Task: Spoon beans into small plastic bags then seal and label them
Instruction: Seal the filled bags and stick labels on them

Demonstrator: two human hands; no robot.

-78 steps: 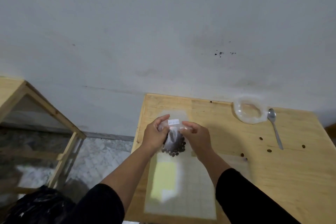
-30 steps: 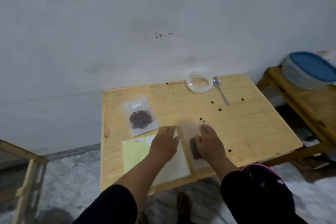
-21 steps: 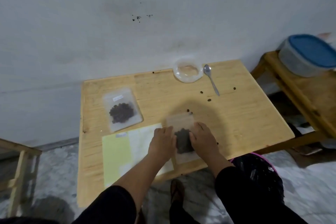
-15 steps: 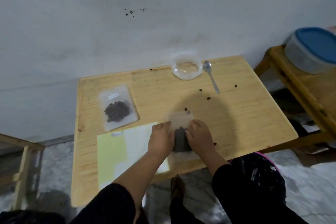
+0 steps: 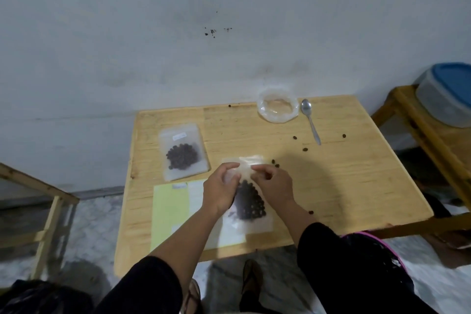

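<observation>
A small clear bag of dark beans (image 5: 248,208) lies on the wooden table (image 5: 344,186) near its front edge. My left hand (image 5: 220,190) and my right hand (image 5: 274,185) both pinch the bag's upper part, fingers curled on the plastic near its top strip. A second bag of beans (image 5: 182,154) with a white label lies flat at the table's back left. A yellow and white label sheet (image 5: 175,214) lies under my left forearm. A metal spoon (image 5: 310,121) rests beside a clear, nearly empty plastic bag (image 5: 277,108) at the back.
Loose beans (image 5: 304,148) are scattered over the table's right half. A grey tub with a blue lid (image 5: 448,93) stands on a wooden bench at the right. A wooden frame (image 5: 38,191) stands at the left. A black bag (image 5: 369,262) sits on the floor by my right arm.
The labelled bag was put down at the back left. My hands then took the second bag near the front edge and slid from its bean-filled middle up to its top.
</observation>
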